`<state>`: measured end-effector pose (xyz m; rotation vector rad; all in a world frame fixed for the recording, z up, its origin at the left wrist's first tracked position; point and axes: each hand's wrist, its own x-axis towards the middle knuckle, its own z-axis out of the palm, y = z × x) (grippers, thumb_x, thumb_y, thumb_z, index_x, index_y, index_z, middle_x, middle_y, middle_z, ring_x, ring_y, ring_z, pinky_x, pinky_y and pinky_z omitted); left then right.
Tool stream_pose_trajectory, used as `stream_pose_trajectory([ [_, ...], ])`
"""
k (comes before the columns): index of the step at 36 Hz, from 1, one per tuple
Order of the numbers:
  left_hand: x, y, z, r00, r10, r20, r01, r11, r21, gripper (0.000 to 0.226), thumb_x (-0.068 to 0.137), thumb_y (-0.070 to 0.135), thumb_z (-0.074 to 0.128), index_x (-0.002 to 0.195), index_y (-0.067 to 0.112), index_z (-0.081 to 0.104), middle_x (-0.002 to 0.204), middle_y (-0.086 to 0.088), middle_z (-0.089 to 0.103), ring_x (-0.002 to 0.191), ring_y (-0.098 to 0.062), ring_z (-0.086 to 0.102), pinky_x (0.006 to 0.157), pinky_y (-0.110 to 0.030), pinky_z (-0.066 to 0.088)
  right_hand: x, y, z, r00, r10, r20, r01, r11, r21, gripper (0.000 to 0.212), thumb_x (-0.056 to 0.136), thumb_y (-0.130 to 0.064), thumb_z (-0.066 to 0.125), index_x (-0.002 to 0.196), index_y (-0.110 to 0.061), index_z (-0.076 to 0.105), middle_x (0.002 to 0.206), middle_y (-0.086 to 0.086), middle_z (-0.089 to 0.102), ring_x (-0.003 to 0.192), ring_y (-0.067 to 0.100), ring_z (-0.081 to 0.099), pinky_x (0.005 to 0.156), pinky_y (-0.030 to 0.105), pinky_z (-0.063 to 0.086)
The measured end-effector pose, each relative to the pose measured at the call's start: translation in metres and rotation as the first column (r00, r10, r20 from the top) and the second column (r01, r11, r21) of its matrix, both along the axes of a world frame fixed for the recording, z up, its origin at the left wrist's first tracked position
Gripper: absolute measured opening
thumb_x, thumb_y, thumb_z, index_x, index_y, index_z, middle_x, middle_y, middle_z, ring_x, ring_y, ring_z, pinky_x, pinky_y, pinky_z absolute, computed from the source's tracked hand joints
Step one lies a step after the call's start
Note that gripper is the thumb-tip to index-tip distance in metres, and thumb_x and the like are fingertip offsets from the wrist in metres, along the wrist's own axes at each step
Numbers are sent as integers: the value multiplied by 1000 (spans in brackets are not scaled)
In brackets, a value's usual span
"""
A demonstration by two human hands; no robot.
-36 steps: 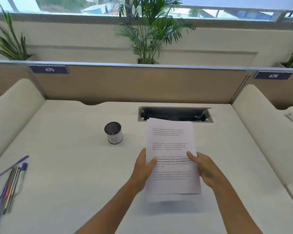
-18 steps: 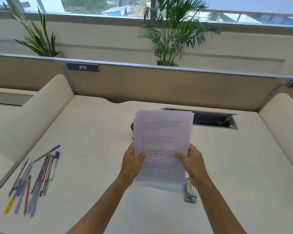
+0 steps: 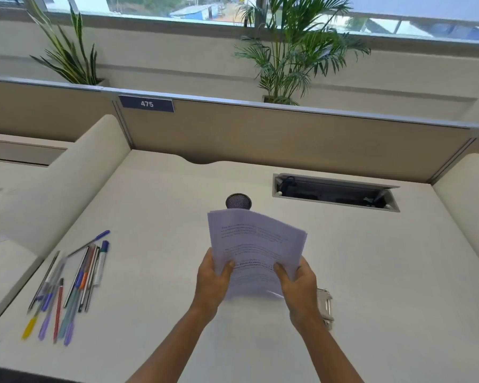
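Observation:
A small stack of printed white sheets (image 3: 256,250) is held up above the desk, its top edges slightly fanned and bowed. My left hand (image 3: 212,283) grips the stack's lower left edge, thumb on the front. My right hand (image 3: 297,284) grips the lower right edge the same way. A silver stapler (image 3: 326,305) lies on the desk just right of my right wrist, partly hidden by it. A dark mesh pen cup (image 3: 238,201) stands behind the sheets, its lower part covered by them.
Several pens and markers (image 3: 69,286) lie loose at the desk's left. An open cable hatch (image 3: 335,192) is sunk into the desk (image 3: 398,272) at the back right. A tan partition (image 3: 288,134) with label 475 closes the back; padded dividers flank both sides.
The sheets rose off the desk into the air and now bow and fan at the top. The view swung left, bringing the pens and the stapler into sight.

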<state>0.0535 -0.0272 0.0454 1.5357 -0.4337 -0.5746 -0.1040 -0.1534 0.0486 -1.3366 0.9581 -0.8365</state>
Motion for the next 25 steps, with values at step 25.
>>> stream_pose_trajectory([
  [25, -8, 15, -5, 1000, -4, 5, 4, 999, 45, 39, 105, 28, 69, 140, 43, 61, 123, 22, 74, 115, 1, 70, 89, -23, 64, -6, 10, -13, 995, 48, -83, -48, 999, 7, 24, 93, -26, 83, 115, -34, 75, 105, -18, 81, 97, 1, 76, 73, 15, 61],
])
